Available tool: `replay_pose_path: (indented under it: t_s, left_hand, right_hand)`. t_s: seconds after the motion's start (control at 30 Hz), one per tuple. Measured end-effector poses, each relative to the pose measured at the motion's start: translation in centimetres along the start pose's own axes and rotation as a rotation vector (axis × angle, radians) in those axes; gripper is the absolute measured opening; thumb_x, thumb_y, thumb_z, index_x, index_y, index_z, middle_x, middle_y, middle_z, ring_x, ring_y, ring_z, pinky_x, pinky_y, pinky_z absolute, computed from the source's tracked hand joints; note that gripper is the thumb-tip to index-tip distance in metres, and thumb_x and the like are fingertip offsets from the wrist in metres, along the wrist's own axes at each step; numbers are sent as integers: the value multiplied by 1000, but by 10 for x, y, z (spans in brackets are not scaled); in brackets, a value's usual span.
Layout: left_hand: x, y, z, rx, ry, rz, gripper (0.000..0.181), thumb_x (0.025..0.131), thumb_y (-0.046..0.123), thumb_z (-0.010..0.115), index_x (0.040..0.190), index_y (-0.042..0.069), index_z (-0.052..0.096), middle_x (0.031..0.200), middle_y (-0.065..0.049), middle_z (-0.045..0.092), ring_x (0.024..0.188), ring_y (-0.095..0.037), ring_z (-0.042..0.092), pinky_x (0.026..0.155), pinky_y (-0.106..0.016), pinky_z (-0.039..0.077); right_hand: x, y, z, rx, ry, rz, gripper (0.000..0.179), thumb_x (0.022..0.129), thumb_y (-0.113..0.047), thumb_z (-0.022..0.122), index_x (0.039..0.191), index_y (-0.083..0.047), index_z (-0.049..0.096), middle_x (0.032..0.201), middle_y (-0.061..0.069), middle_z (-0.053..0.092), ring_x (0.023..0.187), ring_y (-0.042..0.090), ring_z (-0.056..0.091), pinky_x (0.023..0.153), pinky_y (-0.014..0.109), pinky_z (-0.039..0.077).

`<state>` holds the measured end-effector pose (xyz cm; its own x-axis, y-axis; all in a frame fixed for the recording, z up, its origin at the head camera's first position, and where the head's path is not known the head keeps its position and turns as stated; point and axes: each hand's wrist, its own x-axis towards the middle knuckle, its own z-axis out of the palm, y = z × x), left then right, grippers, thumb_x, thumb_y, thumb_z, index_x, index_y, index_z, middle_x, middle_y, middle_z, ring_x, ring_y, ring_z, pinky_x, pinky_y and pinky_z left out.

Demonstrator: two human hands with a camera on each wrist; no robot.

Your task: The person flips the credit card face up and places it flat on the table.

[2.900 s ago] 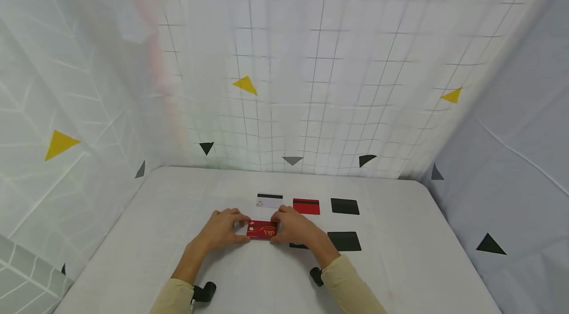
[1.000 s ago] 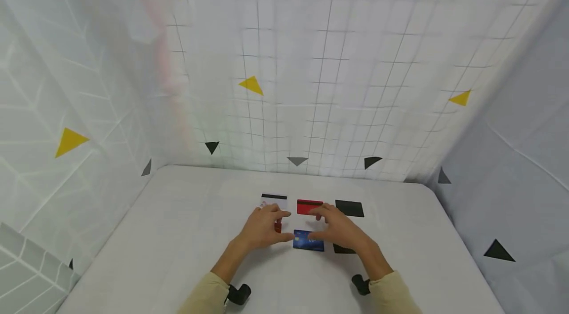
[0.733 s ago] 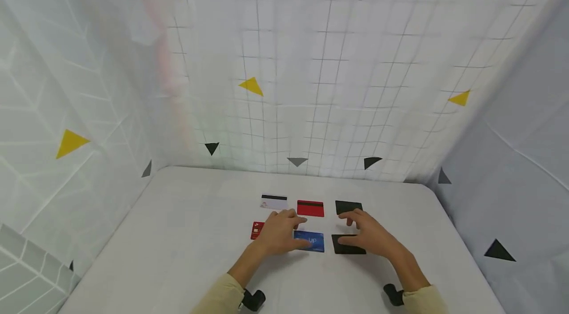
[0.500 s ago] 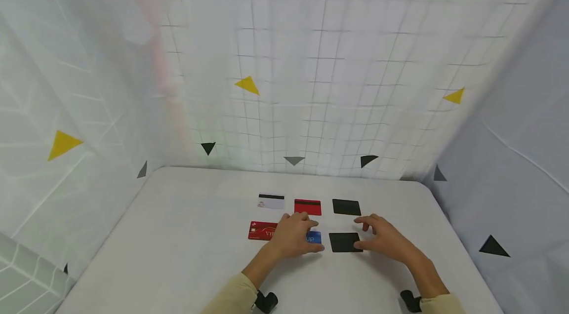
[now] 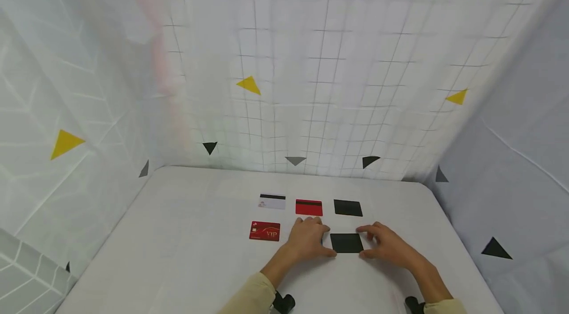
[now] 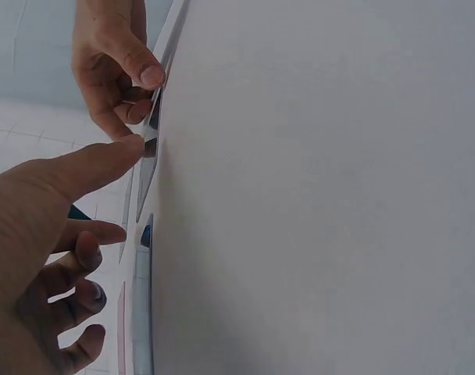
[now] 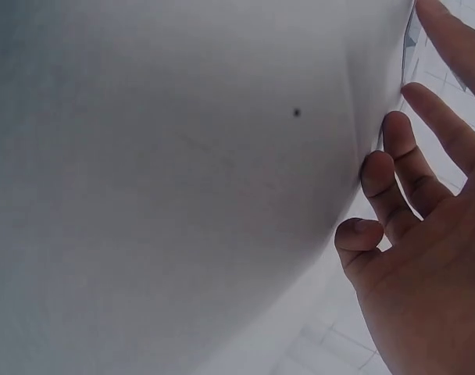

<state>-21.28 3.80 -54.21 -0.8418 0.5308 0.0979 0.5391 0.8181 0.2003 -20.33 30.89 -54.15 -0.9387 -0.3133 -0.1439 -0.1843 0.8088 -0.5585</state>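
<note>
In the head view a black card (image 5: 346, 243) lies flat on the white table between the two hands. My left hand (image 5: 308, 240) has its thumb on the card's near left corner and its index fingertip close by the far left corner. My right hand (image 5: 386, 245) spans the card's right side, thumb at the near corner and index finger at the far one. Beneath the left hand lies a blue card (image 5: 322, 239), almost fully hidden. The left wrist view shows both thumbs at the edge of the black card (image 6: 148, 176), seen nearly edge-on.
Behind the hands, a white card (image 5: 272, 202), a red striped card (image 5: 308, 208) and a second black card (image 5: 348, 208) lie in a row. A red VIP card (image 5: 264, 231) is left of the left hand. White cloth walls surround the table (image 5: 200, 255).
Both hands have left the red VIP card, passed over the blue card and moved right to the near black card. The left hand now covers the blue card.
</note>
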Motion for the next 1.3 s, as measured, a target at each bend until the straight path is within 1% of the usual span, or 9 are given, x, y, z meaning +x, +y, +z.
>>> replay_pose_path:
  t_s: [0.07,0.13,0.27,0.43,0.7,1.0,1.13,1.3]
  left_hand:
    - [1,3,1,15,-6,5,60,72,67,79,118,29,75,102,11,65,97,-9,59,85,-37,45]
    - [2,5,3,31,-9,10,58,72,67,78,117,29,75,100,11,64,95,-9,58,83,-35,43]
    - [4,7,6,51,-3,15,57,73,66,79,116,29,75,100,11,64,93,-9,57,84,-35,42]
    - [5,8,5,39,13,20,54,74,62,80,117,29,75,101,11,65,94,-8,58,84,-35,42]
    - [5,10,2,53,4,23,51,75,60,80,116,29,76,100,11,66,93,-9,59,84,-36,43]
    - [6,11,4,60,4,8,53,74,61,81,116,30,74,102,11,65,94,-8,59,86,-36,43]
    - [7,11,4,60,4,-1,54,72,62,81,116,31,73,104,11,64,96,-8,59,86,-35,43]
    - [7,11,3,57,12,5,53,72,61,82,115,31,73,104,11,64,96,-7,58,86,-34,43]
  right_hand:
    - [1,2,1,-13,0,-9,67,73,-38,89,131,-16,65,98,1,53,87,18,48,72,33,43]
    - [2,3,2,-24,-1,-20,67,73,-38,89,131,-16,65,97,0,53,86,17,48,72,32,43]
    - [2,3,1,-36,5,-43,64,74,-38,88,129,-16,66,96,0,53,85,16,49,72,31,43]
    - [1,2,-2,-48,18,-66,57,76,-38,87,126,-18,66,96,0,53,86,16,49,72,31,43]
    - [0,-1,-3,-27,5,-76,51,77,-35,86,120,-17,66,99,2,55,90,18,51,75,33,44]
    - [-1,-1,-2,5,10,-55,52,76,-34,88,119,-18,64,99,2,56,92,19,52,75,34,44]
    - [-1,0,-2,12,14,-59,54,75,-34,88,120,-17,63,99,2,56,92,19,52,75,33,44]
    - [0,1,-1,18,13,-65,53,76,-33,88,120,-17,63,99,2,56,91,19,51,74,33,43]
